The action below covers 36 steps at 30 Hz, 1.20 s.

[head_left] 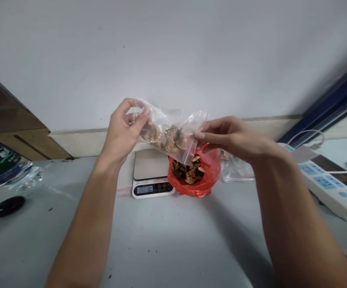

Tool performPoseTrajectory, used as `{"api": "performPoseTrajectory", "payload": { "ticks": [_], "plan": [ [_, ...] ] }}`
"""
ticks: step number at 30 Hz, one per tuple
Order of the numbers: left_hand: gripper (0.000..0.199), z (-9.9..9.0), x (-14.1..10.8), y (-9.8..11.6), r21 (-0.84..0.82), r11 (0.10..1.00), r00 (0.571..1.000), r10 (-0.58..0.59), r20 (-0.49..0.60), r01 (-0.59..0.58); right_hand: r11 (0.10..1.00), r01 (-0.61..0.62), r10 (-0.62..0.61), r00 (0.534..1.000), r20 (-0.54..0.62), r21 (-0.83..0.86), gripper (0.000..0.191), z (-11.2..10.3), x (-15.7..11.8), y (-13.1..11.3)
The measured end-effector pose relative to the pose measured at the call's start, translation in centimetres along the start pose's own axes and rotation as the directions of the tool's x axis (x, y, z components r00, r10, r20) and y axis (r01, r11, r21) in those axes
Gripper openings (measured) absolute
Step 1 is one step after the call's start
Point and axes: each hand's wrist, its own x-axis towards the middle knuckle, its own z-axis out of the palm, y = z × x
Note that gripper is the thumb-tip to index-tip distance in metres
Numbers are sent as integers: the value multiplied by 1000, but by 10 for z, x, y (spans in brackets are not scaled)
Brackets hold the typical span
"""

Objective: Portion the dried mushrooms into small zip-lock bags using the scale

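Note:
A clear zip bag [173,138] with several brown dried pieces inside is held up in the air, stretched sideways between both hands. My left hand [128,124] is closed on the bag's left end, thumb on top. At the right, zip-strip end, my right hand [224,136] pinches the edge between thumb and fingers. Below the bag, a white kitchen scale [151,172] reads 0.0, and its visible pan carries nothing. Touching or nearly touching the scale's right side is an open red plastic bag [211,180], holding dried brown chunks [191,174].
Another clear bag [236,170] with brown pieces lies behind my right wrist. A white power strip [326,184] with cables stands at the right. On the left are a green-labelled bottle [5,160], a black oval object [8,207] and a cardboard box [20,124]. A wall rises behind.

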Motion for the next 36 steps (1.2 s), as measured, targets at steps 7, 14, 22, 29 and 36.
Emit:
{"api": "performPoseTrajectory", "payload": {
  "ticks": [7,14,22,29,36],
  "plan": [
    [50,-7,3,-13,276,954,992,-122,19,112,994,-90,93,994,53,-59,47,3,4,3],
    [28,-3,-5,-2,450,879,973,62,222,-158,993,-84,89,994,61,-81,43,11,9,8],
    [15,14,-19,14,182,981,780,-65,623,-64,998,-69,70,997,41,-10,46,22,11,6],
    [15,13,-13,8,154,988,734,-97,672,-11,998,-48,43,995,95,46,44,24,12,8],
    [20,17,-16,11,254,967,794,-177,581,29,998,-63,61,992,114,17,33,22,12,6]
  ]
}}
